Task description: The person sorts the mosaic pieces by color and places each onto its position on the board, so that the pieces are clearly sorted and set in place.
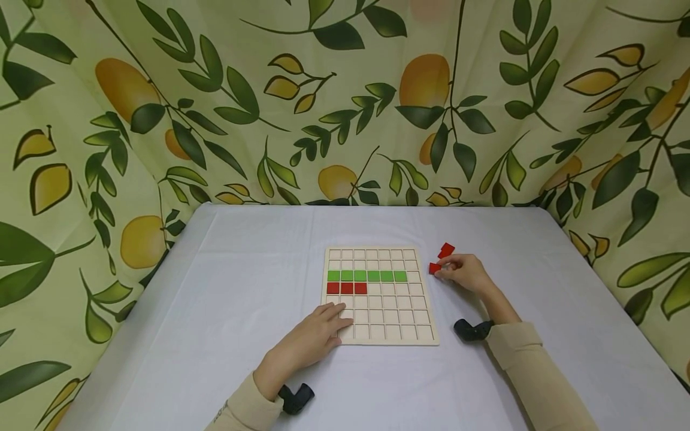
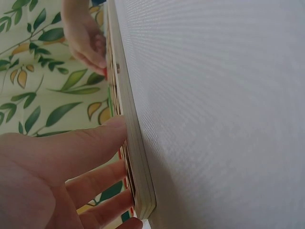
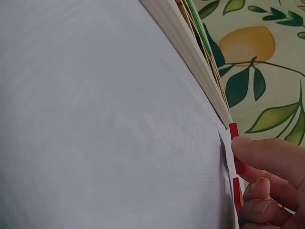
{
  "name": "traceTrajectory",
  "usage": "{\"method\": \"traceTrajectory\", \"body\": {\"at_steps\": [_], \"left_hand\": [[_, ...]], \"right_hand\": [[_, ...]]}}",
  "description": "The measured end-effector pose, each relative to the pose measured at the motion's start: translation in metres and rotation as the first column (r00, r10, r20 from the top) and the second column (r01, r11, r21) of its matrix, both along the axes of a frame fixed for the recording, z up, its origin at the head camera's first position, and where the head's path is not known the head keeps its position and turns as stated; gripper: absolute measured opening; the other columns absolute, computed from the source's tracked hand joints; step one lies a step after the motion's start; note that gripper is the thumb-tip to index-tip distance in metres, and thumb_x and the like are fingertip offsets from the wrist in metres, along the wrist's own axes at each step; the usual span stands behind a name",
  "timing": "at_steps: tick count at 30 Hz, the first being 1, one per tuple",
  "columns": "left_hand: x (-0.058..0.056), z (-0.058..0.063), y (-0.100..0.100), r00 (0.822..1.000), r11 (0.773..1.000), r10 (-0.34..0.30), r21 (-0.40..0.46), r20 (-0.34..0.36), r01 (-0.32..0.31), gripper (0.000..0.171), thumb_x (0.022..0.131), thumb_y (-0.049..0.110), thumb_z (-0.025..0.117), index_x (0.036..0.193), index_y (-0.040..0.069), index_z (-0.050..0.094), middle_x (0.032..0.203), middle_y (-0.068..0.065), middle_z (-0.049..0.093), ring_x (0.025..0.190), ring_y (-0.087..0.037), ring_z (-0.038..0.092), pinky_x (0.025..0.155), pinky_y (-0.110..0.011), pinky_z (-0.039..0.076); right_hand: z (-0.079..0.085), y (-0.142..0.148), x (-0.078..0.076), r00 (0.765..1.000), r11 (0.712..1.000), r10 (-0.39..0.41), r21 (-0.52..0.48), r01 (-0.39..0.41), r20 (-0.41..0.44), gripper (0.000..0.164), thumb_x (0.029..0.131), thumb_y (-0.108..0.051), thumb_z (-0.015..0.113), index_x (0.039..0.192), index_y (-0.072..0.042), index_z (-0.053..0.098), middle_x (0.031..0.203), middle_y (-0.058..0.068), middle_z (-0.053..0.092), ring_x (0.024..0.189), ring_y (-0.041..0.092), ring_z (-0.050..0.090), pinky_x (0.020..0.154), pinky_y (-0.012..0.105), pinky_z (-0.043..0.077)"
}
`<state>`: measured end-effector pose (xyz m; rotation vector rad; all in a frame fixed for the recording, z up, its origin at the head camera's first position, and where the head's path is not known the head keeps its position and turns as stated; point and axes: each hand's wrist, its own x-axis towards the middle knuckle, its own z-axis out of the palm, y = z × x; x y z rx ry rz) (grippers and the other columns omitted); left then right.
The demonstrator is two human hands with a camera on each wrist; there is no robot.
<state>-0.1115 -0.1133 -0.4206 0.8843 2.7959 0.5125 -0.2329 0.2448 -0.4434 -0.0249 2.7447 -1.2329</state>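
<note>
A pale wooden grid board (image 1: 385,341) lies on the table. Several green square tiles (image 1: 360,276) form one row in it, and three red tiles (image 1: 347,288) stand in the row below. My left hand (image 1: 315,335) rests on the board's lower left part with its fingers spread; in the left wrist view the thumb (image 2: 90,145) touches the board's edge. To the right of the board, my right hand (image 1: 465,272) pinches a red square tile (image 3: 233,130) between thumb and finger. More red tiles (image 1: 447,246) lie just beyond that hand, partly overlapping.
A white cloth (image 1: 242,269) covers the table. Behind it and along both sides hangs a curtain (image 1: 334,120) with a leaf and fruit print. Dark wrist devices (image 1: 296,399) sit below each wrist.
</note>
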Motion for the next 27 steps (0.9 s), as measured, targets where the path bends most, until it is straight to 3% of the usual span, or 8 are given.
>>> {"method": "traceTrajectory", "body": {"at_steps": [27], "left_hand": [[0.0, 0.0, 0.0, 1.0, 1.0, -0.007, -0.006, -0.009, 0.006, 0.038, 0.092, 0.014, 0.063, 0.13, 0.012, 0.06, 0.146, -0.015, 0.049, 0.136, -0.036, 0.045, 0.111, -0.048, 0.044]], "right_hand": [[0.005, -0.012, 0.011, 0.999, 0.999, 0.033, -0.012, -0.033, -0.001, 0.032, 0.084, -0.013, 0.071, 0.109, 0.006, 0.066, 0.063, -0.004, 0.047, 0.058, 0.008, 0.042, 0.05, 0.02, 0.035]]}}
